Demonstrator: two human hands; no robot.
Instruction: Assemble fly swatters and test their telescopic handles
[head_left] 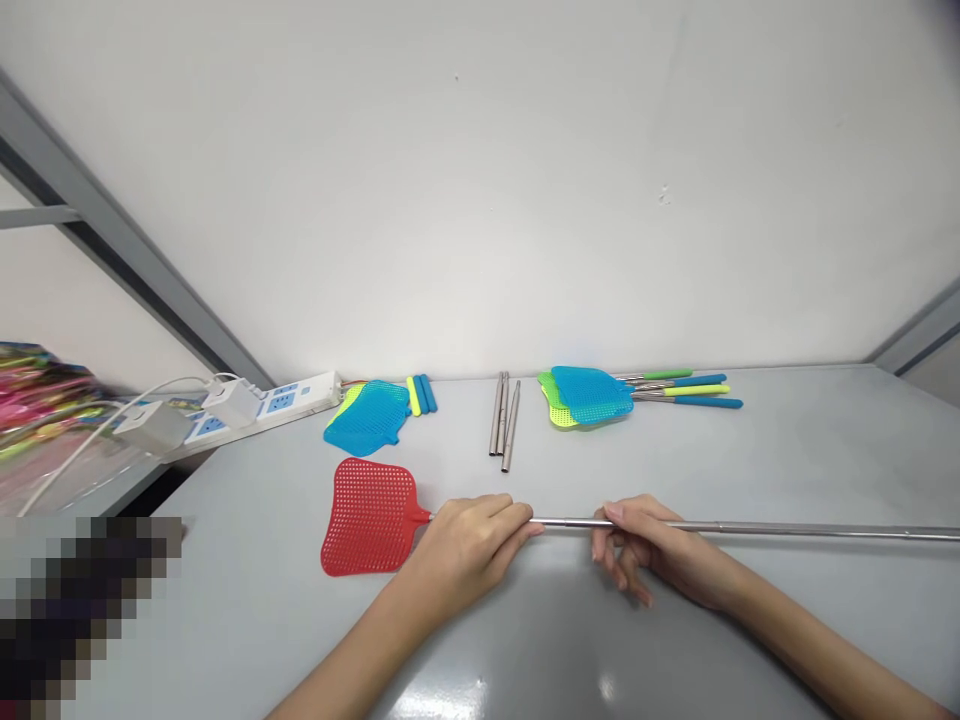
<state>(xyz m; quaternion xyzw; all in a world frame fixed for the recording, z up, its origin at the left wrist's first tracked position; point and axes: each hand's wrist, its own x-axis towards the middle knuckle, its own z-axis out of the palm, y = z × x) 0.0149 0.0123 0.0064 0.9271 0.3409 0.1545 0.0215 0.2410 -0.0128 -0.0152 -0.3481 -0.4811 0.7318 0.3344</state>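
A fly swatter with a red mesh head (369, 518) lies across the front of the table, its steel telescopic rod (795, 528) stretched out past the right edge of the view. My left hand (480, 545) is wrapped round the rod close to the red head. Farther right along the same rod, my right hand (652, 545) holds it lightly between thumb and fingers, the lower fingers loosely curled. Behind my hands lie several loose metal tubes (512, 428). The rod's far end is out of view.
Blue and yellow swatter heads (369, 420) lie back left beside small handle grips (421, 394). Several swatters with blue, green and yellow heads (592, 397) are stacked back right. A power strip (300, 395) with plugged-in chargers (232, 402) runs along the left. Colourful wrapped goods (45, 410) sit beyond it.
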